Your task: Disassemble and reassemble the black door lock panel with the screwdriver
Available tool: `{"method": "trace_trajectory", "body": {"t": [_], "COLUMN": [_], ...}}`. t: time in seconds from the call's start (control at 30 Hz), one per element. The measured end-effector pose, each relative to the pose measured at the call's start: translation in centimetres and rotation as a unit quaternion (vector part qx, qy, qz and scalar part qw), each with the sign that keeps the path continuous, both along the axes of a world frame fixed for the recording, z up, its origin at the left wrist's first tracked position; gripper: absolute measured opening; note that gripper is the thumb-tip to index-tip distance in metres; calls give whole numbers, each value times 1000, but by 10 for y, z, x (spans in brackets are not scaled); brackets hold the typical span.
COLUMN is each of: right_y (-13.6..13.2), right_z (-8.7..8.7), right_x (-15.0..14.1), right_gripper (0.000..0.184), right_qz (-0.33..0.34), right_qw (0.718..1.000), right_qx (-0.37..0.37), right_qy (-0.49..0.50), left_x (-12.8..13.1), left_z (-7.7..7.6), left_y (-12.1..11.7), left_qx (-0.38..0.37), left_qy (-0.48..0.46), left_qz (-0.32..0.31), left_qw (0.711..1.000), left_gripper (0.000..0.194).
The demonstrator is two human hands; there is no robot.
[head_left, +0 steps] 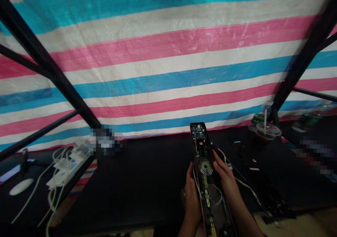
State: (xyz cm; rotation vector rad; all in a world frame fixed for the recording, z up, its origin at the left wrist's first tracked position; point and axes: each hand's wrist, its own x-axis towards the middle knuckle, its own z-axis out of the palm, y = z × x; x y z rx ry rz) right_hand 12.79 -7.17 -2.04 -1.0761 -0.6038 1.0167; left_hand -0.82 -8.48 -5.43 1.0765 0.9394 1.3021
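A long black electronic door lock panel (206,167), as it looks, is held up over the black table with its inner side facing me. A blue circuit board (199,131) shows at its far end, with a round metal part, thin wires and brass-coloured pieces further down. My left hand (193,198) is closed along its left edge. Along the opposite edge, my right hand (228,181) grips it with the thumb near the rim. The near end runs out of the picture at the bottom.
Right of the hands lie a white cable (247,184) and a long dark panel (259,174). Behind stand a lidded plastic cup (267,131) and a bottle (265,112). At left are a white power strip (70,167) with cords and a mouse (21,187). Black frame posts (60,79) flank a striped sheet.
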Motion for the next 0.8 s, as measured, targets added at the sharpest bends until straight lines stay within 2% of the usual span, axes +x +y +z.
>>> {"method": "trace_trajectory", "body": {"t": [0.2, 0.4, 0.5, 0.67, 0.8], "right_y": [9, 16, 21, 25, 29], "right_z": [-6, -9, -13, -23, -31], "right_x": [5, 11, 12, 17, 21], "right_gripper": [59, 54, 48, 40, 39], "right_qz": [-1, 21, 21, 49, 65], "right_qw": [999, 996, 995, 994, 993], "right_qx": [-41, -75, -91, -91, -98], "right_qy": [-29, -46, -27, -20, -16], "left_x": [1, 1, 1, 3, 3], "left_z": [4, 14, 10, 0, 0], "left_y": [-1, -2, -2, -1, 0], "left_qx": [-12, -6, -8, -18, -19], "left_qy": [51, 41, 20, -10, -7], "left_qz": [0, -1, -4, 7, -9], "left_qw": [999, 999, 1000, 1000, 1000], "left_gripper": [70, 73, 77, 71, 69]}}
